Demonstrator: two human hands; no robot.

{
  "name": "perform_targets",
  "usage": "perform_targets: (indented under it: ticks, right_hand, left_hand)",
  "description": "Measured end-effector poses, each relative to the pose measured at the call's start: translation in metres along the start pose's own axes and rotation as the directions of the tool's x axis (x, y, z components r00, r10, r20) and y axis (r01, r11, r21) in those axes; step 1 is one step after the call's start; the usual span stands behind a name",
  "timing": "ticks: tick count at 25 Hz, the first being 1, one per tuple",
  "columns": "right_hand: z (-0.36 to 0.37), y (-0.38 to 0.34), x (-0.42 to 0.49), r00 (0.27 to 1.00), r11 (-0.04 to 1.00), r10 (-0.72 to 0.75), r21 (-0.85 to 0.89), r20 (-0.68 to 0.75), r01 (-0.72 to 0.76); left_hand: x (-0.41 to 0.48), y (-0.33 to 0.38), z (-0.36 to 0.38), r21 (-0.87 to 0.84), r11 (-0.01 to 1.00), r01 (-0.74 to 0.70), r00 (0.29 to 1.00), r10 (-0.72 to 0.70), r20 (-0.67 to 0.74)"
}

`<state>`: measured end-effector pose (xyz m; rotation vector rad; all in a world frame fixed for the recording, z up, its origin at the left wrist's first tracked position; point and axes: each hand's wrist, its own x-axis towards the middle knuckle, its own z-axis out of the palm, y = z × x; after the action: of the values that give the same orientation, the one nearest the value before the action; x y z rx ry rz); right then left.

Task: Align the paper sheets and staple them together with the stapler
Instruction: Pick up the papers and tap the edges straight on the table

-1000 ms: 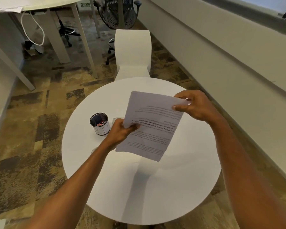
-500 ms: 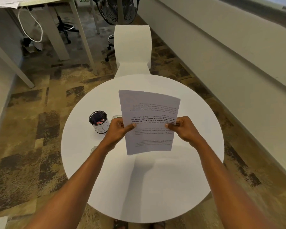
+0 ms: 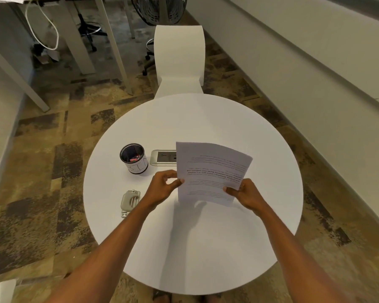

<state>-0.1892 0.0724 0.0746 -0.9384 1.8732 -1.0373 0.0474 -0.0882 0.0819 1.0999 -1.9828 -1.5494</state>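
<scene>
I hold the paper sheets [image 3: 210, 169] upright over the round white table [image 3: 206, 248], printed side toward me with the text upside down. My left hand [image 3: 162, 186] pinches their left edge and my right hand [image 3: 243, 193] grips the lower right corner. The bottom edge of the stack is near the tabletop; I cannot tell whether it touches. A grey metal stapler [image 3: 129, 202] lies flat on the table, left of my left forearm and apart from both hands.
A black mesh cup [image 3: 133, 158] with small items inside stands at the table's left. A power socket plate [image 3: 163, 157] is set into the tabletop, partly behind the sheets. A white chair [image 3: 178, 60] stands beyond the table; a wall runs along the right.
The sheets have come lower and to the right, toward the tabletop. My right hand slid from the top corner down to the lower right corner. The stapler and socket plate have come into sight.
</scene>
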Motion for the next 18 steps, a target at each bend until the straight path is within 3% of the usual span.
perform_targets:
  ticks: [3,8,11,15,18]
  right_hand:
    - [-0.002,0.003,0.007,0.999,1.000,0.022,-0.009,-0.031,-0.022]
    - [0.001,0.004,0.006,0.994,0.998,0.052,0.014,0.100,-0.054]
    - [-0.002,-0.006,0.006,1.000,1.000,0.003,-0.002,0.017,-0.003]
    - [-0.035,-0.053,0.014,0.988,0.972,-0.145,-0.194,-0.052,0.132]
    - [-0.058,-0.093,0.018,0.978,0.870,-0.209,-0.454,0.015,0.193]
  left_hand:
    - [0.003,-0.001,-0.001,-0.008,1.000,0.007,1.000,-0.007,-0.014]
    - [-0.002,0.000,-0.002,0.057,0.998,0.027,0.999,-0.030,0.042]
    - [-0.005,0.006,-0.008,0.013,1.000,0.017,0.999,-0.017,0.033]
    - [0.005,0.028,-0.030,-0.087,0.993,-0.076,0.976,0.056,-0.211]
    - [0.015,0.051,-0.052,-0.002,0.988,-0.155,0.944,0.147,-0.295]
